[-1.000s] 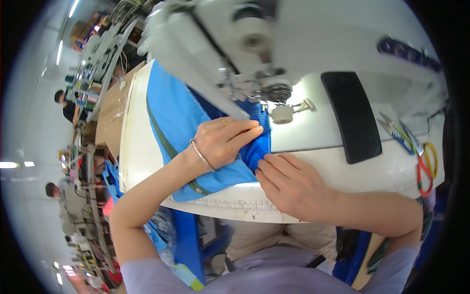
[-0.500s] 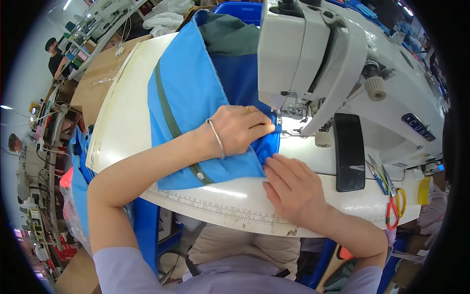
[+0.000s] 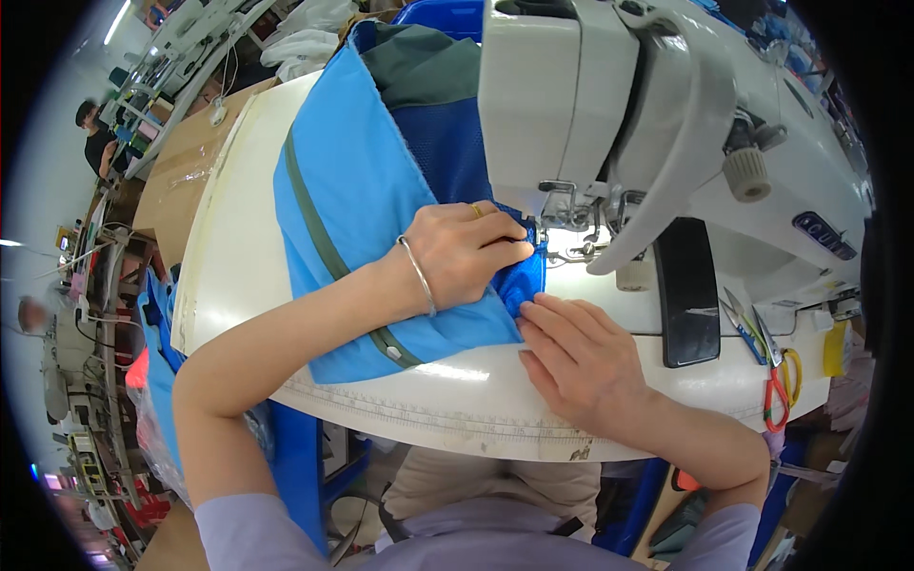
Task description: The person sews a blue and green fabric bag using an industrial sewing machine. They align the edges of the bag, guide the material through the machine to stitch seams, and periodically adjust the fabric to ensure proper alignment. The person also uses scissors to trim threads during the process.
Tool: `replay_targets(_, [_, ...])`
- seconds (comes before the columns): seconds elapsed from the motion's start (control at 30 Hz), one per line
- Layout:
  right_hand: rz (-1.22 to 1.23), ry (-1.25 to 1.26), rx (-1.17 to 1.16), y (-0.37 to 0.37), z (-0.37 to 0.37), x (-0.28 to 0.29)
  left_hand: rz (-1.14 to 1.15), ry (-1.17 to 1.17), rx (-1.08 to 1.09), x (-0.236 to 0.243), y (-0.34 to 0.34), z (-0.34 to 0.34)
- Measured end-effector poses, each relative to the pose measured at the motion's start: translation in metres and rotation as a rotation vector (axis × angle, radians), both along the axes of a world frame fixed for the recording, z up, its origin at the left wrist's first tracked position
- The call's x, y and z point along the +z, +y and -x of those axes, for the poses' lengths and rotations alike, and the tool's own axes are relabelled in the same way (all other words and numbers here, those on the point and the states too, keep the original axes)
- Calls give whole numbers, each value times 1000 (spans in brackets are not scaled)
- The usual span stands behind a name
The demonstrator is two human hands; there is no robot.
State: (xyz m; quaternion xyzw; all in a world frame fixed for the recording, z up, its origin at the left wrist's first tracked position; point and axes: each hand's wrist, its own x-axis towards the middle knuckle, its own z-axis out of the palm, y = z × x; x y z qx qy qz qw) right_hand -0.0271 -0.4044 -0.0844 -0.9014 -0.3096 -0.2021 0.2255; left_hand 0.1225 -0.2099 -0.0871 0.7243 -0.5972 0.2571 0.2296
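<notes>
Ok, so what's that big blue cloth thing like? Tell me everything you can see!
The blue cloth is a light blue, smooth-looking fabric piece lying flat on the white table, with a grey-green strip running down it and a small round snap near its lower edge. A darker blue mesh-like layer sits at its right side and reaches under the sewing machine. The left hand presses on top near the needle, bunching the dark part. The right hand touches its lower right edge with its fingertips.
</notes>
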Motion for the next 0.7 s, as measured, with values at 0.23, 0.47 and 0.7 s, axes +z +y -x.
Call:
replay_targets(0.23, [-39,-11,-31,-3,-5,-2,-22,-31,38,-2,-6,-3])
replay_targets(0.47, [-58,-7,-49,-3,-8,-2,-51,20,52,4,-5,-4])
replay_targets(0.7, [-157,4,-97,-6,-9,-3,-79,7,74,1,-5,-10])
